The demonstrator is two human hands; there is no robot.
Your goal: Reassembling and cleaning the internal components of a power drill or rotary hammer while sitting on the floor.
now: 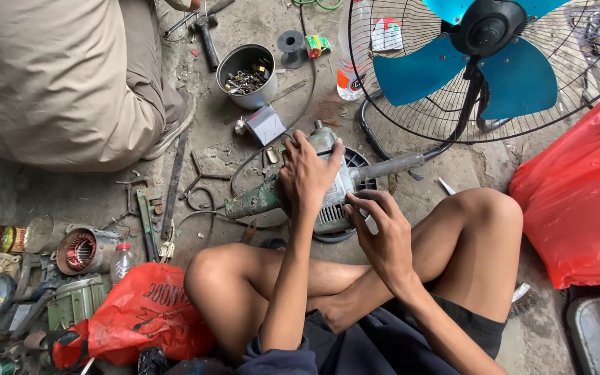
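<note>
This is a repair workshop on a dirty concrete floor (244, 21). Old motor parts (81, 250), a hammer (206, 35) and a metal tin of bolts (248, 75) lie all around. A big fan with blue blades (480, 66) stands close by.

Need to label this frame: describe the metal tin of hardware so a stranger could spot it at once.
Start at the big fan with blue blades at top right, then look left across the concrete floor. Past the clear plastic bottle stands the round metal tin, above the left hand on the angle grinder. It alone is an open container, holding loose nuts and bolts.
</note>
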